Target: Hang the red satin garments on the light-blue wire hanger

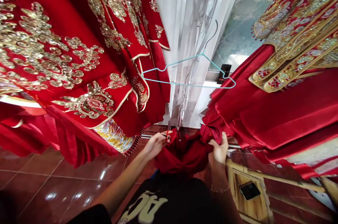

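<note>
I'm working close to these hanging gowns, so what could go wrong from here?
The small red-and-black tool in your left hand sits against the red cloth, so it could snag it. The gown's beaded hem hangs nearby and could catch. The phone on the wooden stool could get knocked.

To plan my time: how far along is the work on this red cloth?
Done: embroidered red garments hang on both sides. In hand: the left hand pinches a small tool at the red cloth, bunched in the right hand. Left: the blue hanger hangs bare.
</note>
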`<state>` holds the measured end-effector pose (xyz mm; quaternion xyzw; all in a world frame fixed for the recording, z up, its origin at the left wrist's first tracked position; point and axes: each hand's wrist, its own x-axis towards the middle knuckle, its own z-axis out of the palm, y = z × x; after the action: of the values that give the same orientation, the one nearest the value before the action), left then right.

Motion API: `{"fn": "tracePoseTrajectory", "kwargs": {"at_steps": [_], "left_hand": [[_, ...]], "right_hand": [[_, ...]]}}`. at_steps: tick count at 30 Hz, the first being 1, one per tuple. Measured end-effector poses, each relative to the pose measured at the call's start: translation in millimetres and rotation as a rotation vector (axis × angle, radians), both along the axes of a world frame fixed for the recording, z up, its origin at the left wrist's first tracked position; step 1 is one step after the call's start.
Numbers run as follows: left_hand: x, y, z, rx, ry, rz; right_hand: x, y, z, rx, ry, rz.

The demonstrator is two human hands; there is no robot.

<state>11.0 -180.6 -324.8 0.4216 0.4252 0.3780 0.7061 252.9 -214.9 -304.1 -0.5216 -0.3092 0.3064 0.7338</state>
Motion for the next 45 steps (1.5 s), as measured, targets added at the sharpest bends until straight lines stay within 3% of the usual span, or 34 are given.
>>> {"fn": "tracePoseTrajectory", "kwargs": {"at_steps": [2,3,7,11,14,18,22,25,26,28,31,33,38,45], "left_hand": [[24,-12,0.0,-0.050,-0.264,0.039],[37,-16,0.6,-0.018,-0.282,0.022],[79,-30,5.0,0.224,-0.047,0.034],[84,-29,8.5,0.310,0.083,0.062],[71,-20,10.9,0.308,0.051,0.212],[55,-15,16.0,0.240,-0.075,0.344],[49,-19,21.3,0.197,-0.079,0.424],[50,-20,23.7,0.191,-0.039,0.424],[51,-19,24.2,0.193,-0.015,0.407],[55,-19,25.2,0.207,0.032,0.362],[61,-22,27.3,0.230,0.063,0.285],[64,-25,30.1,0.248,0.076,0.241],[61,-31,44.0,0.292,0.095,0.233],[61,-37,54.4,0.334,0.053,0.169]], "right_hand": [[-13,-1,2.4,-0.004,0.175,0.143],[-19,-3,4.6,-0.008,0.236,0.205],[-39,-12,13.9,-0.047,0.327,0.399],[-47,-19,21.0,-0.092,0.293,0.547],[-46,-20,24.9,-0.083,0.269,0.584],[-18,-10,12.4,-0.146,0.069,0.477],[29,3,-26.8,-0.262,-0.048,0.213],[45,3,-47.5,-0.178,-0.220,-0.069],[43,2,-49.1,-0.117,-0.287,-0.105],[31,-1,-44.7,-0.001,-0.348,0.049],[-2,3,-27.4,0.059,-0.318,0.573],[-21,11,-14.3,0.054,-0.302,0.728],[-33,26,15.1,0.046,-0.238,0.719],[-26,11,39.8,0.070,-0.266,0.722]]}}
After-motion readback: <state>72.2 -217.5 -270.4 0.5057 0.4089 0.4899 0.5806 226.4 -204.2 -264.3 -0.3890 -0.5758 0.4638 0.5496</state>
